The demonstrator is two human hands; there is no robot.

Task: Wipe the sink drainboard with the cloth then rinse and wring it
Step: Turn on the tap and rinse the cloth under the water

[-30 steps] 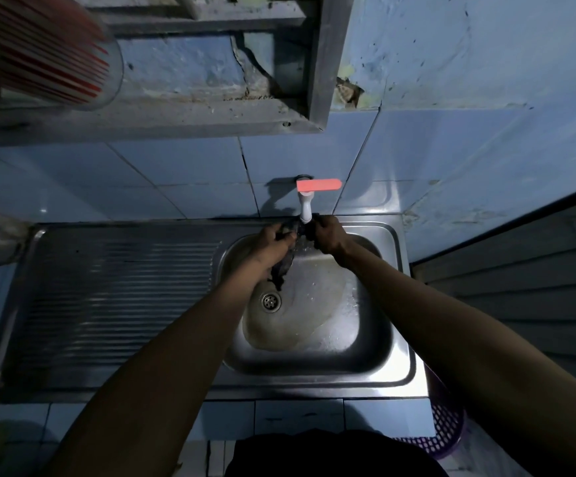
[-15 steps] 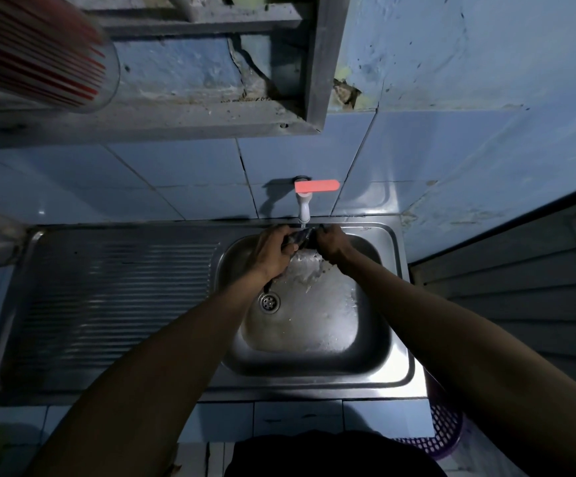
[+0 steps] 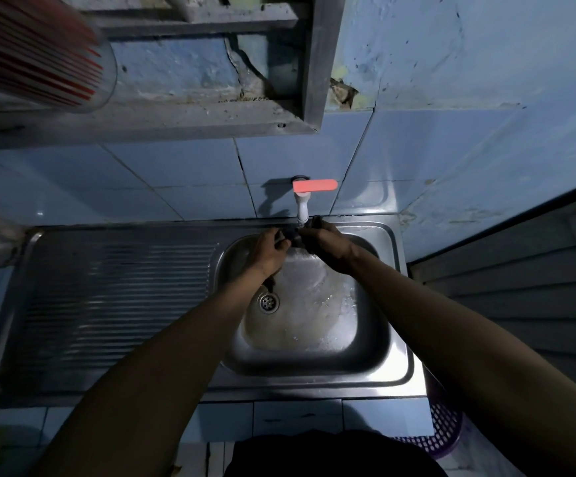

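Under the tap point(image 3: 302, 210), left hand point(image 3: 268, 251) and right hand point(image 3: 327, 242) seemingly both clenched around the dark cloth point(image 3: 295, 237).

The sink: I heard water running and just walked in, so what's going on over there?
A person is rinsing a dark cloth under the tap over the sink basin. Both the left hand and the right hand grip the cloth close together, right below the spout. Water is pooling in the basin around the drain. The ribbed drainboard to the left has nothing resting on it.
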